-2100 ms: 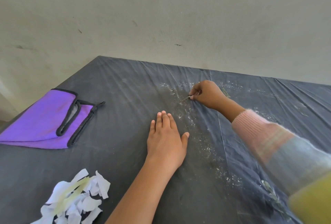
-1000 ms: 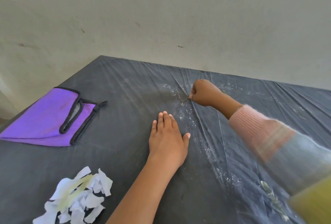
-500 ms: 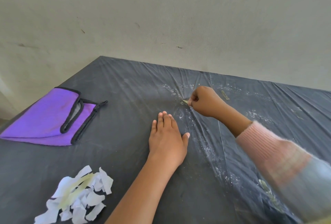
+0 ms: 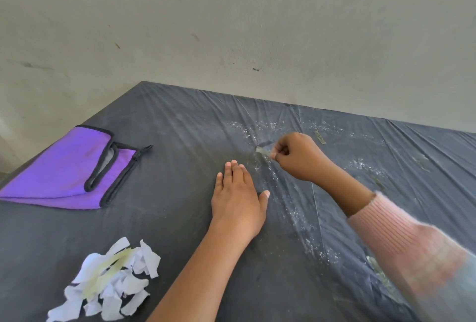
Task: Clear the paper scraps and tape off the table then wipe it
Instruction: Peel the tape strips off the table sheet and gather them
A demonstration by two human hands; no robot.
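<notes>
Meanwhile right hand [image 4: 298, 156] pinches tape [image 4: 262, 151]; left hand [image 4: 238, 199] flat on table [image 4: 180, 218].

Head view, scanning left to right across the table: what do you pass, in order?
purple cloth → pile of paper scraps → left hand, flat on the black cover → right hand pinching a strip of tape → pink sleeve

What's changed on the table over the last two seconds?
The right hand has pulled back from the far wall toward the person, pinching a strip of tape and tenting the plastic cover up with it. The left hand stays flat; purple cloth and paper scraps unmoved.
</notes>
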